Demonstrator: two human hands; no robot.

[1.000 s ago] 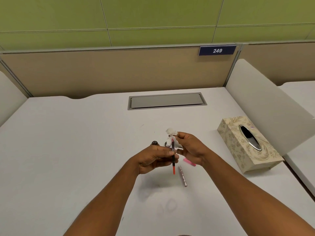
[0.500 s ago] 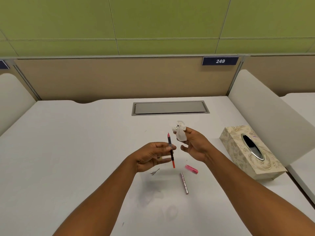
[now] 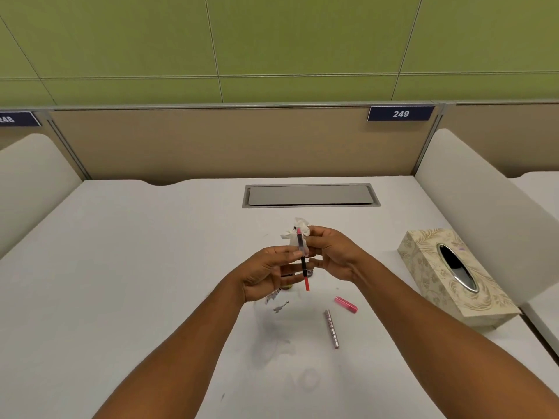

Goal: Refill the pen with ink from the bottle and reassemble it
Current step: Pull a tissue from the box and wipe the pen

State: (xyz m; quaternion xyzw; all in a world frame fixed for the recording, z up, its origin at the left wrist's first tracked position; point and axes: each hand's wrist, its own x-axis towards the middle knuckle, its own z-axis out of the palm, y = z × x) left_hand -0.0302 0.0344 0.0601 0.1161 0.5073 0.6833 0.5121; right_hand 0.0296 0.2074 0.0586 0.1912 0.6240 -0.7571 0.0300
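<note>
Spanning the view: a white laminate desk ran from the near edge to a tan partition panel, with a green panelled wall above it.
Partition label: a dark blue number plate reading 249 sat on the panel's top right.
Desk hatch: a grey rectangular cable cover lay flush in the desk, beyond the hands.
Tissue box: a cream, leaf-patterned cardboard tissue box with a chrome oval slot stood to the right, well apart from the hands.
Left hand: the left hand was raised over the desk, its curled fingers and thumb pinching the pen part around its middle.
Right hand: the right hand held a crumpled white tissue between thumb and fingertips, the tissue touching the pen part's upper end.
Pen part: a thin black pen refill with red ends stood nearly upright in the air between both hands.
Pen barrel: a silver-pink metal pen barrel lay on the desk, near and below the hands.
Pen cap: a small pink translucent cap piece lay just beside the barrel's far end, apart from it.
Ink bottle: mostly hidden behind the left hand; I could not tell its position exactly.
</note>
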